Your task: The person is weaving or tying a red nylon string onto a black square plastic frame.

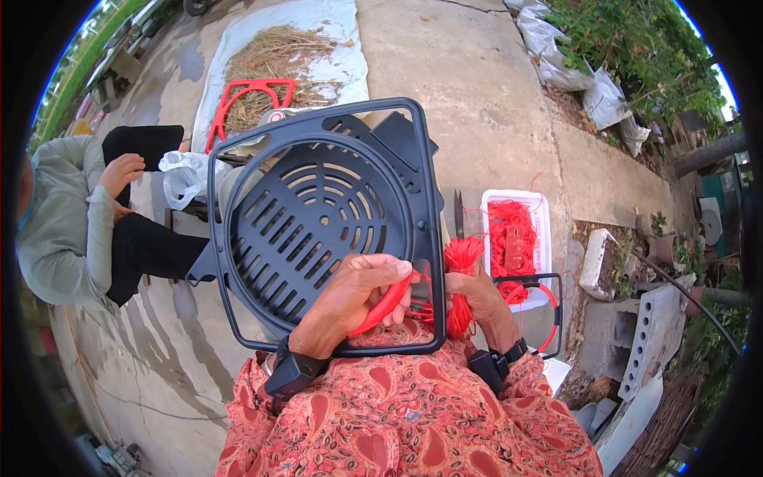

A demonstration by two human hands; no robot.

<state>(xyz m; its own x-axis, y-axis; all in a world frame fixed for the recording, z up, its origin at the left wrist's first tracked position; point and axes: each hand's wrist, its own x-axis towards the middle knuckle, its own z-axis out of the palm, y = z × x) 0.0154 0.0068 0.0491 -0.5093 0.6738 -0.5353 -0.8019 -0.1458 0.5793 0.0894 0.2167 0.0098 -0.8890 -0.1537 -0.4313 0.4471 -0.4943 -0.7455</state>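
A black plastic frame point(438, 238) with a round inner ring point(230, 215) stands tilted over my lap. Red cord is wound tightly along the ring's near right part point(383, 308). My left hand point(338, 306) is closed around this wrapped part, thumb on top. My right hand point(481, 294) grips a loose bundle of red cord point(462, 256) just right of the frame. A strand runs between my two hands. Through the ring shows a black slotted plastic seat point(318, 215); how it stands is partly hidden.
Right of me is a white tub point(544, 226) of red cord, beside a smaller black frame point(559, 314) with red winding. Dark pointed blades point(458, 215) stand near the frame. Another person point(71, 215) sits at left. A red frame point(218, 119) lies on a pale sheet point(350, 48).
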